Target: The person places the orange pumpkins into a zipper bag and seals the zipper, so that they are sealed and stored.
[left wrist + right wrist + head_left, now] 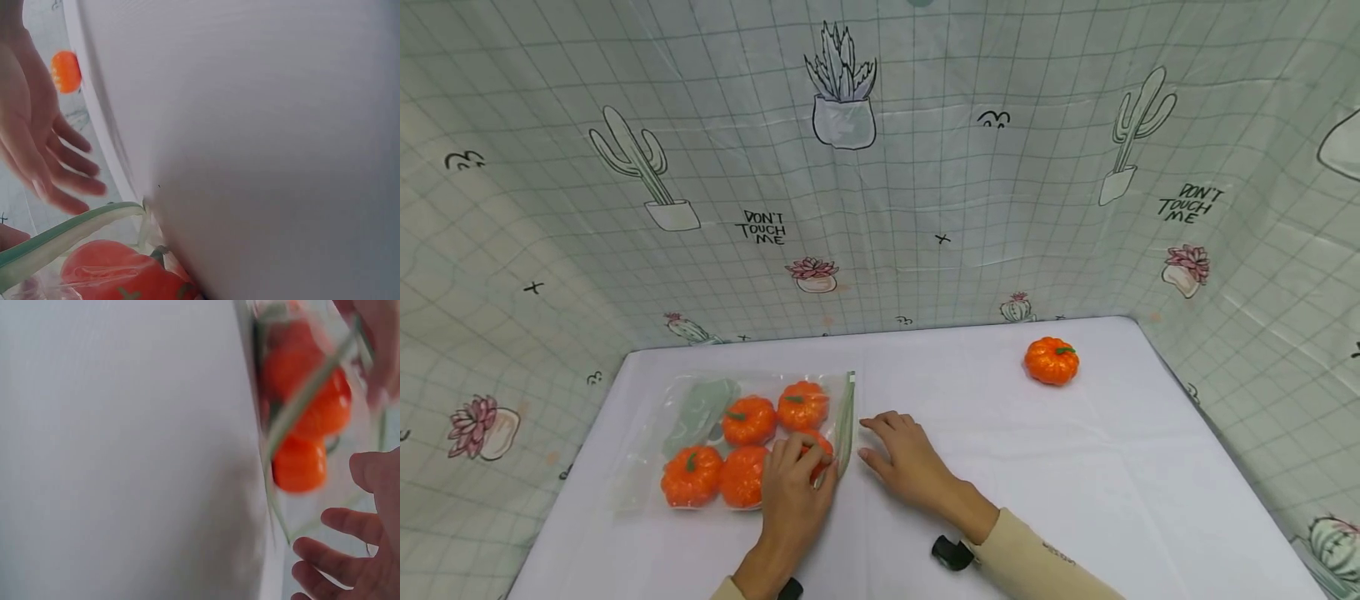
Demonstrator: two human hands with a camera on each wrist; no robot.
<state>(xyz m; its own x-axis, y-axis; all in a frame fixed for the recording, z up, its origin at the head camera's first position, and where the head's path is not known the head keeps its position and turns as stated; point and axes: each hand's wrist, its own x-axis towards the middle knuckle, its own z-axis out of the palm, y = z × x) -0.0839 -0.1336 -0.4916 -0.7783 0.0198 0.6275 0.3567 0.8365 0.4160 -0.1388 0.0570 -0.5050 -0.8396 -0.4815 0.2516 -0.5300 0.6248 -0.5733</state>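
A clear zip bag [647, 408] with a green edge strip lies on the left half of the table. Several small orange toy pumpkins [692, 477] are inside it. My left hand [797, 487] pinches the bag near its mouth, partly covering a pumpkin. In the right wrist view the bag's green strip [306, 394] stands apart from its other edge, so the mouth gapes. Just right of the mouth, my right hand [910, 467] is held with fingers spread and nothing in them. Another toy pumpkin [1052, 361] sits alone at the back right.
A white cloth covers the table [1075, 483]. Behind and beside it hangs a checked curtain [910, 183] printed with cacti. A black wrist device [951, 552] sits at my right sleeve [1037, 558].
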